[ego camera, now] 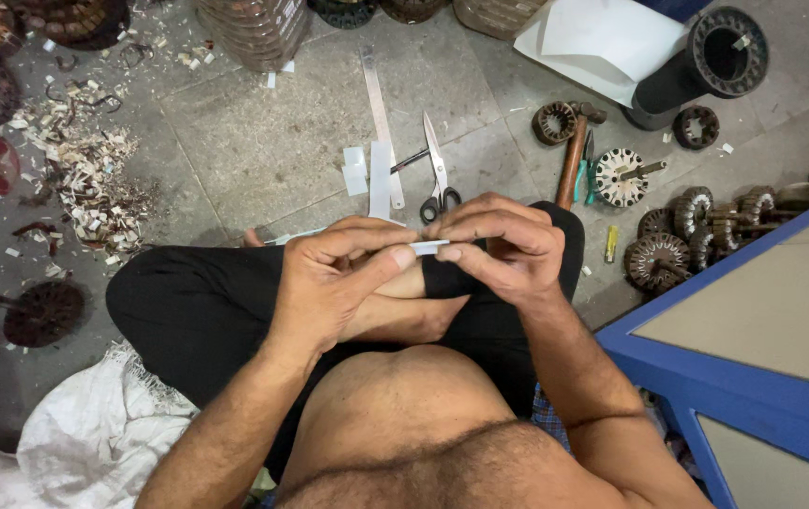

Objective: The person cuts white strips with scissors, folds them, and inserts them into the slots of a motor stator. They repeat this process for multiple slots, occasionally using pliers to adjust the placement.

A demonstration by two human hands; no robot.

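Head view: small white paper strip pinched at both ends between left hand and right hand, fingers clamped, held taut above lap. Scissors, hammer laid on floor ahead.

Even, soft overhead light; faint shadows below the fingers; sharp focus; slight wide-angle stretching at frame edges.

Two hands, one scissors, one hammer
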